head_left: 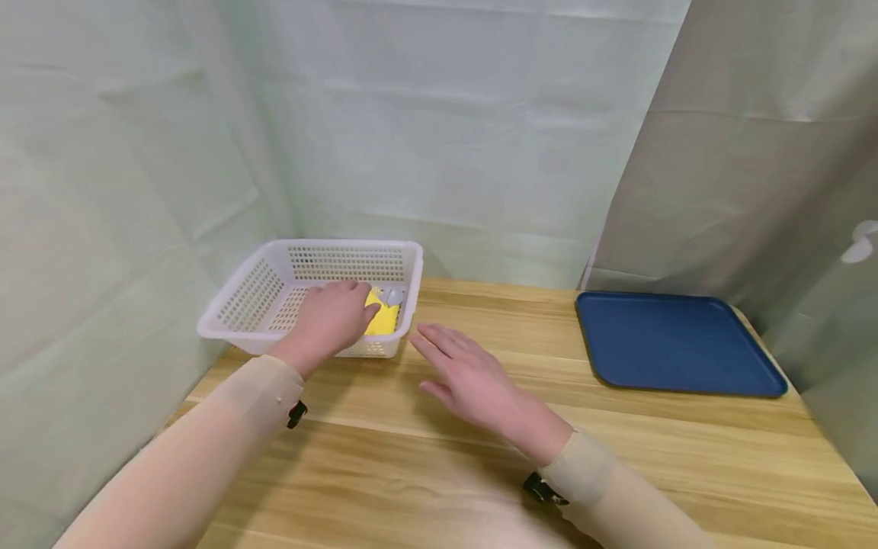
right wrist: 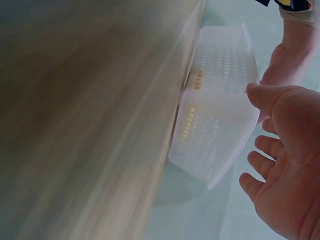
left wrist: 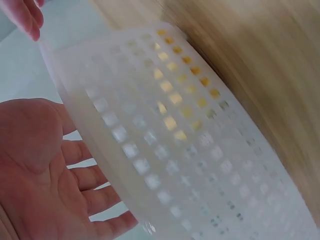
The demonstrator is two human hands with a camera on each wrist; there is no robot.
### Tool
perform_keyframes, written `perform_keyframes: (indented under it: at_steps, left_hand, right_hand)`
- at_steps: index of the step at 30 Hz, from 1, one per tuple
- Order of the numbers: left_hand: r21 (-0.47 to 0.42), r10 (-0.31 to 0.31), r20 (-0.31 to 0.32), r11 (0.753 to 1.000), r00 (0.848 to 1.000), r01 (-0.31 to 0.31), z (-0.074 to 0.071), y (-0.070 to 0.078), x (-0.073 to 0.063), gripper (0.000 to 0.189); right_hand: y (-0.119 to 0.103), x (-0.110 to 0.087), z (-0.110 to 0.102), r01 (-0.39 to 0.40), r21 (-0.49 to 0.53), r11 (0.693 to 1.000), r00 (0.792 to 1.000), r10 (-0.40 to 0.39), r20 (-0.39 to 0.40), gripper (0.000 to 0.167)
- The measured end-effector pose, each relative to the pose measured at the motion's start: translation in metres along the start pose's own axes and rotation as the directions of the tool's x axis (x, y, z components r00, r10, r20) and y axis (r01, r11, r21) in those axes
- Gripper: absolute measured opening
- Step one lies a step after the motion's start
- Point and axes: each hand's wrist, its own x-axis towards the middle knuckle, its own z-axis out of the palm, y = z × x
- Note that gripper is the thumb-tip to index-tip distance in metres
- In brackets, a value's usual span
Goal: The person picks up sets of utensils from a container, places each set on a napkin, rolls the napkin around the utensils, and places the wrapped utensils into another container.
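Note:
A white plastic basket [head_left: 410, 301] with holed walls stands on the table's left side. In its right end lies a flat yellow thing [head_left: 384, 322], with a pale, rounded piece like a spoon's bowl [head_left: 394, 297] beside it. My left hand [head_left: 332, 313] reaches over the near rim, its fingers loosely extended above the basket's inside. In the left wrist view the left palm [left wrist: 30, 155] faces the basket wall and grips nothing. Just off the basket's right corner hovers my right hand [head_left: 473, 377], fingers straight and holding nothing.
A dark blue tray [head_left: 675, 343] lies flat at the table's right side. Pale curtains [head_left: 466, 137] hang behind the wooden table [head_left: 411, 473] and along both sides. Both wrists wear straps with small black devices.

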Motion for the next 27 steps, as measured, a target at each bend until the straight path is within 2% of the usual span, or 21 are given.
perform_keyframes:
  at_steps: [6, 10, 14, 19, 27]
  left_hand:
    - [0.024, 0.059, -0.129, 0.998, 0.99, -0.057, 0.004, 0.016, -0.006, 0.052]
    - [0.043, 0.092, -0.219, 0.996, 0.971, -0.084, 0.004, 0.025, -0.009, 0.052]
    - [0.047, 0.103, -0.288, 0.995, 0.952, -0.093, 0.004, 0.033, -0.014, 0.055]
    - [0.039, 0.111, -0.319, 0.994, 0.941, -0.104, 0.006, 0.046, -0.021, 0.06]
    - [0.067, 0.133, -0.346, 0.991, 0.929, -0.117, 0.016, 0.065, -0.038, 0.063]
  right_hand:
    - [0.007, -0.015, -0.007, -0.037, 0.006, 0.999, 0.999, 0.036, 0.013, 0.074]
    - [0.011, -0.025, -0.016, -0.082, 0.015, 0.997, 0.996, 0.081, 0.03, 0.075]
    - [0.016, -0.034, -0.024, -0.104, 0.013, 0.994, 0.994, 0.104, 0.014, 0.077]
    - [0.023, -0.046, -0.03, -0.13, -0.023, 0.991, 0.991, 0.13, 0.003, 0.079]
    - [0.03, -0.063, -0.036, -0.167, -0.032, 0.986, 0.986, 0.167, -0.002, 0.08]
